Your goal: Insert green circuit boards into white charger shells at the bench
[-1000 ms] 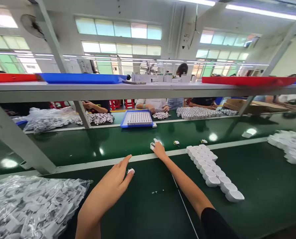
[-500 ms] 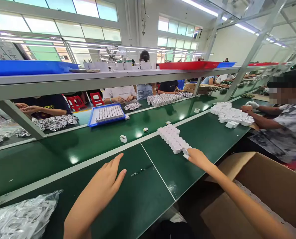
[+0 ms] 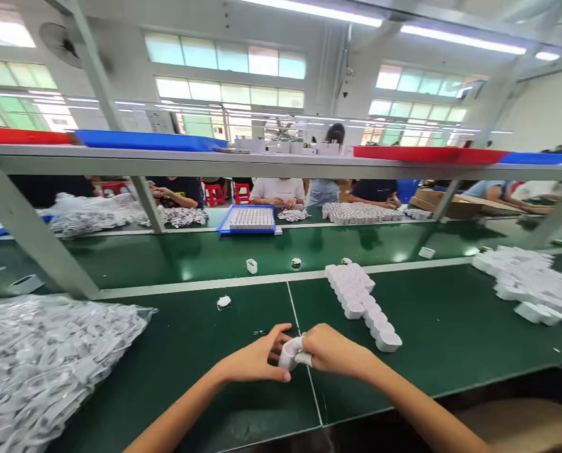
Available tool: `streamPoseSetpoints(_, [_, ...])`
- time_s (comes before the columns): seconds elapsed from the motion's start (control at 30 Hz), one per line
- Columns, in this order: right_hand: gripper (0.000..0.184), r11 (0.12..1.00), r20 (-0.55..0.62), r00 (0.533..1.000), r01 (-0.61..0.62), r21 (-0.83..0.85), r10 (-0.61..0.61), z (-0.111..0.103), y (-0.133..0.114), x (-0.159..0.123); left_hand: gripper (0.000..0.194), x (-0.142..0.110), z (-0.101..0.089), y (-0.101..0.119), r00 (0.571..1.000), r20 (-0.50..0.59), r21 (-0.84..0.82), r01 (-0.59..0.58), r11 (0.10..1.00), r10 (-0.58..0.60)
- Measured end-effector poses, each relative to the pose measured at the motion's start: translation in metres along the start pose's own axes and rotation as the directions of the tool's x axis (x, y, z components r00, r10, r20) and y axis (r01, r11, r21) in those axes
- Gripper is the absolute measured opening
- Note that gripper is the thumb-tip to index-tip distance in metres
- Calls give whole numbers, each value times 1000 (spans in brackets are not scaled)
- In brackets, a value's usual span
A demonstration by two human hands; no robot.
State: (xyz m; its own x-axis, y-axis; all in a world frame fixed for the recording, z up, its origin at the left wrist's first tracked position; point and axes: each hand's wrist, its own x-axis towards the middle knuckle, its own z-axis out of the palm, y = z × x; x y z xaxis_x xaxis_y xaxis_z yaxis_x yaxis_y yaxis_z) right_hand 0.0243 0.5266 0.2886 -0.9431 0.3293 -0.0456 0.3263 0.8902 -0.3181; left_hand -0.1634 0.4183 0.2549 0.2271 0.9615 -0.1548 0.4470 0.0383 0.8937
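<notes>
Over the green table, a white plastic housing (image 3: 289, 355) is between my hands. My right hand (image 3: 332, 349) is closed on its right side, and a white covering shows on one of that hand's digits. My left hand (image 3: 257, 360) curves around the housing's left side with thumb and fingers apart. Whether its fingertips touch the housing is hard to tell. Right of my hands stands a cluster of similar white housings (image 3: 354, 290). A small white part with a dark underside (image 3: 224, 303) lies beyond my left hand, near a thin dark item (image 3: 259, 332).
A clear bag of white parts (image 3: 49, 365) lies at left. More white housings (image 3: 530, 283) are piled at right. Single pieces sit on the green strip (image 3: 205, 261) beyond the pale rail. A shelf (image 3: 281, 165) crosses above. Across the table, people work near a blue tray (image 3: 223, 220).
My right hand has left the housing cluster and come left with a housing. My left hand has moved in to meet it. The view has turned left.
</notes>
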Motion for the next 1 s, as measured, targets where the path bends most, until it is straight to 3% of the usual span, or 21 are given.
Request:
streamPoseSetpoints(0.07, [15, 994, 72, 992, 97, 59, -101, -3, -2, 31, 55, 2, -3, -11, 1000, 8, -65, -21, 998, 22])
streamPoseSetpoints(0.17, [11, 993, 70, 993, 83, 89, -89, -16, 23, 93, 26, 2, -18, -30, 984, -176, -62, -36, 997, 25])
streamPoseSetpoints(0.23, [21, 999, -7, 1000, -20, 41, 20, -23, 49, 135, 22, 1, -31, -43, 930, -366, -13, -31, 999, 24])
streamPoseSetpoints(0.3, [26, 990, -82, 987, -141, -23, 139, -25, 76, 170, 24, 1, -42, -58, 848, -529, 38, -17, 999, 34])
streamPoseSetpoints(0.37, [28, 966, -134, 963, -246, -81, 234, -21, 100, 194, 28, 0, -47, -69, 776, -629, 68, -5, 998, 47])
streamPoseSetpoints(0.43, [28, 937, -166, 939, -324, -130, 301, -11, 119, 208, 33, 0, -46, -76, 735, -675, 76, -5, 997, 55])
streamPoseSetpoints(0.57, [23, 901, -189, 919, -382, -205, 347, 5, 138, 217, 37, -1, -37, -78, 707, -704, 58, -36, 998, 67])
streamPoseSetpoints(0.73, [23, 920, -174, 946, -311, -238, 275, 16, 120, 203, 37, 0, -34, -76, 669, -741, 21, -48, 999, 47])
streamPoseSetpoints(0.87, [21, 941, -162, 966, -235, -243, 200, 41, 94, 164, 33, -2, -44, -77, 573, -818, 1, -86, 996, 51])
streamPoseSetpoints(1.0, [29, 955, -170, 972, -199, -219, 164, 58, 83, 136, 21, -9, -53, -76, 467, -883, -15, -145, 989, 55])
